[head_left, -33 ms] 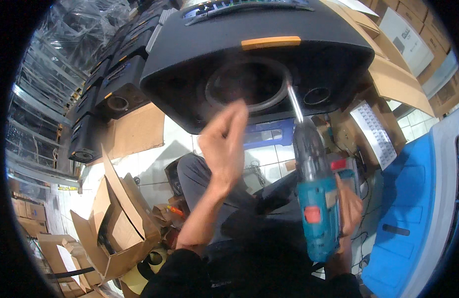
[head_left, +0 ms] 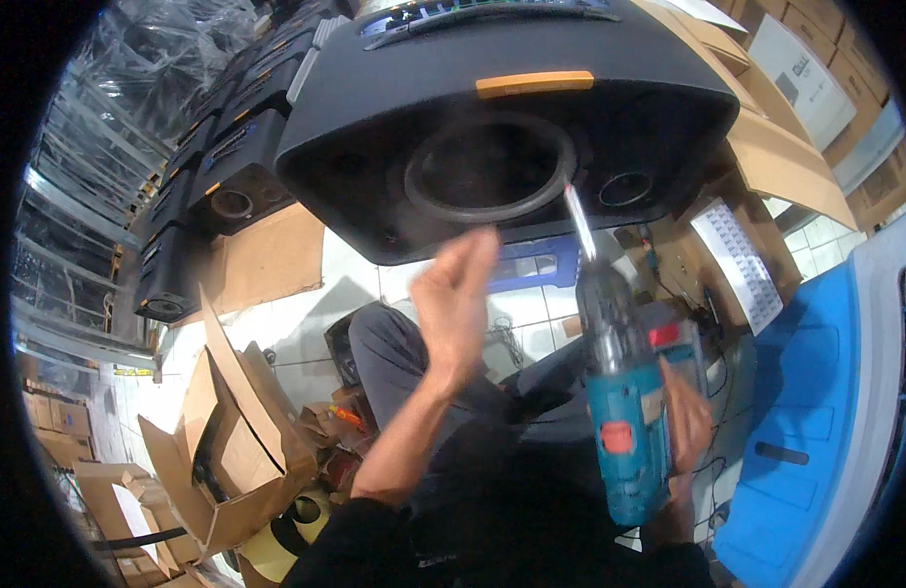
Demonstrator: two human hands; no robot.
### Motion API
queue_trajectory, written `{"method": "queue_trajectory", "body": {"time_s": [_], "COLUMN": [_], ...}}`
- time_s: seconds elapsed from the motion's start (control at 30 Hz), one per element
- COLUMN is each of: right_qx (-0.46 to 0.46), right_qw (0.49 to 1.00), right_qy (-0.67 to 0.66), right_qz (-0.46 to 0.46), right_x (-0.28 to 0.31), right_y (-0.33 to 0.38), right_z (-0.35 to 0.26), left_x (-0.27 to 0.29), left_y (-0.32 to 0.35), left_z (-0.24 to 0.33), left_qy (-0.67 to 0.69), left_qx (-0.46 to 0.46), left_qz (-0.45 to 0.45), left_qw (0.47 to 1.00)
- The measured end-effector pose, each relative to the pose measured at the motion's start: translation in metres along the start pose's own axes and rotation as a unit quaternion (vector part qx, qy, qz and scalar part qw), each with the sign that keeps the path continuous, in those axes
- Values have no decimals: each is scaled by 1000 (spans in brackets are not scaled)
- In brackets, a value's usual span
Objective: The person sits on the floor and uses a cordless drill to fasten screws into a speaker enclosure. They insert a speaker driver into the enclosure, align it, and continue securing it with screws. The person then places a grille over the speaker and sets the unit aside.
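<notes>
A large black speaker cabinet stands in front of me, with a round speaker opening and an orange strip on its edge. My right hand is wrapped round the handle of a teal and black cordless drill. The drill's long bit points up at the right rim of the opening; whether it touches cannot be told. Just below the opening, apart from the cabinet, my left hand is raised with its fingers pinched together and blurred. Anything between those fingertips is hidden.
More black speaker cabinets stand in a row at the far left. Open cardboard boxes lie at the lower left. A blue plastic panel is at my right. Beneath the cabinet, a blue stand shows above the white tiled floor.
My left hand has moved slightly down and to the right, away from the speaker opening. The drill in my right hand has lowered a little.
</notes>
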State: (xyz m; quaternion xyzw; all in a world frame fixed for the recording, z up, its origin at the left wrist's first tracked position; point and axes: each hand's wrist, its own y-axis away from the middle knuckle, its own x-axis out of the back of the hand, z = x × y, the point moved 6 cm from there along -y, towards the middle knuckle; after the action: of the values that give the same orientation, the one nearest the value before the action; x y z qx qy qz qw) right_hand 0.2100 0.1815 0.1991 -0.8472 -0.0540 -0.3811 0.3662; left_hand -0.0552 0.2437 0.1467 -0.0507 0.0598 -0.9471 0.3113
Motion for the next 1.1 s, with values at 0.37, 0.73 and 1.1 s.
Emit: {"method": "queue_trajectory", "body": {"time_s": [0.37,0.73,1.1], "right_qx": [-47,-41,-42], "right_qw": [995,993,992], "right_qy": [-68,-100,-113], "right_qz": [-63,-39,-31], "right_x": [-29,-29,-32], "right_y": [89,88,94], "right_z": [4,-3,1], "left_x": [-26,-32,-37], "left_y": [113,56,50], "left_z": [-159,-116,-95], "left_qy": [304,240,403], "left_qx": [483,313,372], "left_qz": [-123,-157,-185], "left_qw": [812,906,815]}}
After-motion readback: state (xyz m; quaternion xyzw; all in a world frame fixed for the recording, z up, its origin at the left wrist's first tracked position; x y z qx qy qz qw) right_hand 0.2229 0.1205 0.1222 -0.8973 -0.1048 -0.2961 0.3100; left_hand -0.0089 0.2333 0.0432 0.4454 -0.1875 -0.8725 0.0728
